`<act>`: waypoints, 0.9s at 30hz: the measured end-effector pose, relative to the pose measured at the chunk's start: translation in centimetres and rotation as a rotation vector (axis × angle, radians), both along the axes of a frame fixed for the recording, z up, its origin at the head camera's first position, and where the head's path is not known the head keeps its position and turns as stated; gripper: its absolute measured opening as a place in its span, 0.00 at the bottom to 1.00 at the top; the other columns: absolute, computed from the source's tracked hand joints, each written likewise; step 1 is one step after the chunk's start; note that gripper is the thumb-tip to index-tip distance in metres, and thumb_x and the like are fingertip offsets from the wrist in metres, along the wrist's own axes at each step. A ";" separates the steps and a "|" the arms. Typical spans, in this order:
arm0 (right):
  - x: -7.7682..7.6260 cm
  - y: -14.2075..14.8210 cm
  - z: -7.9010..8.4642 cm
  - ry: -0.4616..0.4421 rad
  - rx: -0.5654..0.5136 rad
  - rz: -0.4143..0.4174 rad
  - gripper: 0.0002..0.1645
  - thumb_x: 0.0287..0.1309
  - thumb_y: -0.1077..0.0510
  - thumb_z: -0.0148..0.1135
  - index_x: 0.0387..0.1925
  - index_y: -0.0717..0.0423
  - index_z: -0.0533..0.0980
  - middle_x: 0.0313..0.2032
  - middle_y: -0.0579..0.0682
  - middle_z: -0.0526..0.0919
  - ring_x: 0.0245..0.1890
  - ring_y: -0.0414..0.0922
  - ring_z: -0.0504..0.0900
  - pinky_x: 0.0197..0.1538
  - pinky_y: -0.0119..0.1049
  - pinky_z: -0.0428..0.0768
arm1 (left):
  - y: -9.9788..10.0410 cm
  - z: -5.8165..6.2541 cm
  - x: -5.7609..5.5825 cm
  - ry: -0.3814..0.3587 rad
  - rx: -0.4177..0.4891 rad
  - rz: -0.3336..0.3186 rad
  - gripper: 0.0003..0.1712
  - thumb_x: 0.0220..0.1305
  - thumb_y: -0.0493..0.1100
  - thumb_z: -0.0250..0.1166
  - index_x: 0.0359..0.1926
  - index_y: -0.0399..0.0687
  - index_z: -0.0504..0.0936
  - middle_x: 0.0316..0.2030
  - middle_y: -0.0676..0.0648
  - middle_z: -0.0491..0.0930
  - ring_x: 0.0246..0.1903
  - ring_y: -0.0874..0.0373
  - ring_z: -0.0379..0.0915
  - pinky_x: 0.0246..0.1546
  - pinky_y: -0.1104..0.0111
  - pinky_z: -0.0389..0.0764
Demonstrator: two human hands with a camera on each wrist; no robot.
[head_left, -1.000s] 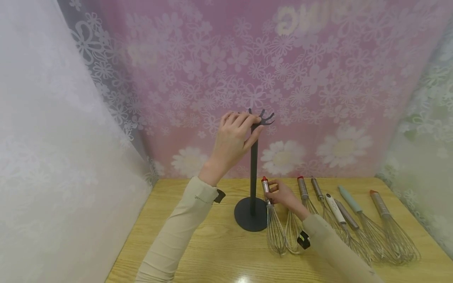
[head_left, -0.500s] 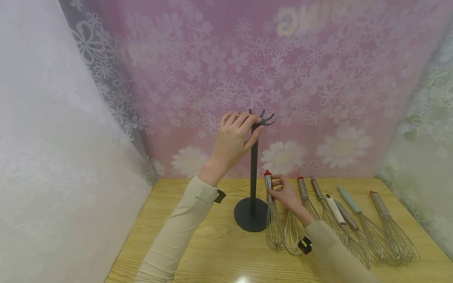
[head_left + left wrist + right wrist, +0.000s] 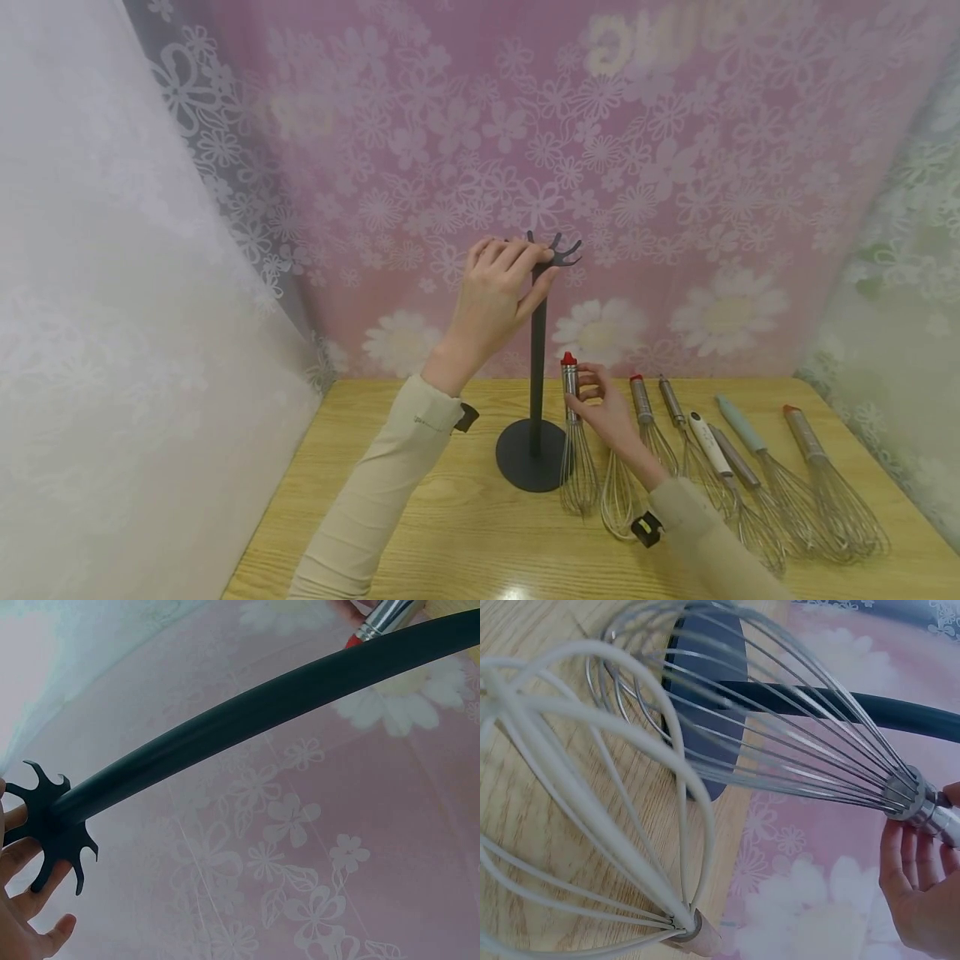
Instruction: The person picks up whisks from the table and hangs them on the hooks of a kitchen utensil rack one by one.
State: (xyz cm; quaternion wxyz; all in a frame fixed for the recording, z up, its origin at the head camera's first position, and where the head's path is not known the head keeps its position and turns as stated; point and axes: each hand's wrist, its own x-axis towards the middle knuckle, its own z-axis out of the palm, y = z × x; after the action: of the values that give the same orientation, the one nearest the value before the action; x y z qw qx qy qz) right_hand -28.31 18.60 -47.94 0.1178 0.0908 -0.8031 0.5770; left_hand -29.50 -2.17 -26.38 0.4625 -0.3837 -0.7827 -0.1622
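Observation:
My right hand (image 3: 611,412) pinches the metal handle of a balloon whisk (image 3: 570,396) with a red end cap. The whisk stands handle up just right of the black stand (image 3: 537,358). In the right wrist view, the wires of this whisk (image 3: 802,735) pass in front of the stand's round base (image 3: 712,735). My left hand (image 3: 491,287) rests on the stand's hooked top, fingers extended over it. From the left wrist view, those fingers (image 3: 19,859) are spread behind the hooked disc (image 3: 56,817), thumb off to the side.
Several other whisks lie right of the stand, including one with a pale blue handle (image 3: 742,421) and one with a white handle (image 3: 710,442). A pale-wired whisk (image 3: 618,500) lies beneath my right wrist. Flowered curtains (image 3: 465,150) enclose the wooden table (image 3: 450,533).
My right hand has lifted the red-capped whisk, which has become more upright and risen a little beside the stand. The left hand stays on the stand's top.

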 end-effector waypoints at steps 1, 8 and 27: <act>0.1 0.0 0.0 0.014 -0.014 0.001 0.31 0.64 0.64 0.67 0.65 0.60 0.68 0.51 0.67 0.77 0.39 0.45 0.80 0.34 0.33 0.82 | 0.0 0.0 0.0 -0.001 -0.001 0.001 0.13 0.74 0.50 0.62 0.50 0.48 0.84 0.45 0.50 0.84 0.46 0.51 0.77 0.63 0.54 0.69; 0.6 -0.4 0.4 0.142 -0.084 -0.007 0.31 0.63 0.67 0.68 0.65 0.60 0.69 0.52 0.66 0.77 0.40 0.38 0.78 0.39 0.24 0.80 | 0.0 0.0 0.1 -0.001 -0.001 0.000 0.13 0.75 0.50 0.61 0.50 0.48 0.84 0.45 0.50 0.84 0.47 0.51 0.77 0.63 0.54 0.68; 3.9 -1.8 5.6 0.311 -0.125 -0.110 0.31 0.56 0.75 0.69 0.62 0.70 0.72 0.50 0.68 0.78 0.42 0.45 0.80 0.45 0.28 0.84 | 0.0 0.0 0.0 -0.003 0.007 -0.002 0.13 0.75 0.50 0.60 0.49 0.49 0.84 0.44 0.50 0.84 0.47 0.51 0.77 0.63 0.54 0.68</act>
State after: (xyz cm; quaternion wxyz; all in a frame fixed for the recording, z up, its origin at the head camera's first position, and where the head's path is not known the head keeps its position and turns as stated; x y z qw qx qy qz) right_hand -24.46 16.79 -42.30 0.2774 0.1272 -0.7414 0.5976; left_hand -29.49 -2.13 -26.41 0.4624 -0.3824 -0.7825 -0.1662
